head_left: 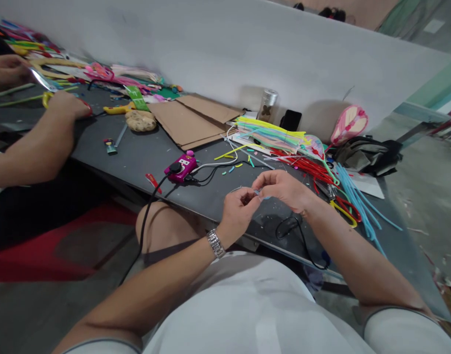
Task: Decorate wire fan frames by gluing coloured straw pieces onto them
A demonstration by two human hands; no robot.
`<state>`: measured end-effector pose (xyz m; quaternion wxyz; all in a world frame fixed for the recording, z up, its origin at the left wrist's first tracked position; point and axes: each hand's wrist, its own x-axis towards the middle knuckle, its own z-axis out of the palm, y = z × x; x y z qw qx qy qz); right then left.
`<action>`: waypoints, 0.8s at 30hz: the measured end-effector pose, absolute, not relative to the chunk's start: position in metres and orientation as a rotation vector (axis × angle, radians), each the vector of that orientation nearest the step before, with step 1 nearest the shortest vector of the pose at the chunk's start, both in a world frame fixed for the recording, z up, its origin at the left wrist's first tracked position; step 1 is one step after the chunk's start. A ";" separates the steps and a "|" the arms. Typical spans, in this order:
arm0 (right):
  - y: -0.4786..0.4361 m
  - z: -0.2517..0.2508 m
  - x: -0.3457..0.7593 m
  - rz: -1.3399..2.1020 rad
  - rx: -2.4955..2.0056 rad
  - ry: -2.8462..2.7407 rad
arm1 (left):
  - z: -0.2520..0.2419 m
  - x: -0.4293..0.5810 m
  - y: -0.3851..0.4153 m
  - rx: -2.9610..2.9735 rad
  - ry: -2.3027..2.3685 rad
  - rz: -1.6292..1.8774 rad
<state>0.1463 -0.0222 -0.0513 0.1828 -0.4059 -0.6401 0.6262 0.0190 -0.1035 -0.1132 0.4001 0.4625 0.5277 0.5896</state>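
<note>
Over the table's front edge my two hands meet with fingertips pinched together. Between them is a small light-blue piece (257, 192), mostly covered by fingers; it has the colour of the pipe cleaners lying to the right, but I cannot make out its shape. My left hand (237, 214), with a metal watch (215, 243) at the wrist, is closed on one side of it. From the right, my right hand (284, 191) pinches it between thumb and fingers. Light-blue pipe cleaners (360, 209) and pliers with red and yellow handles (345, 209) lie beside my right forearm.
A magenta power socket (181, 168) with black cables sits left of my hands. Behind are cardboard sheets (196, 120), yellow pipe cleaners (273, 129), red pipe cleaners (306, 164) and a jar (268, 104). At left, a co-worker's hand (65, 104) holds scissors (43, 80).
</note>
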 end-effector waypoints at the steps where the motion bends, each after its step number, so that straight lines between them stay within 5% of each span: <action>1: -0.022 -0.051 0.146 1.773 -1.135 -1.805 | -0.113 0.019 -0.103 1.176 1.336 1.490; 17: -0.030 -0.056 0.134 0.681 -1.134 -2.354 | -0.117 0.020 -0.098 1.158 1.278 1.482; 24: -0.030 -0.050 0.146 0.416 -0.666 -2.538 | -0.118 0.021 -0.094 1.088 1.228 1.525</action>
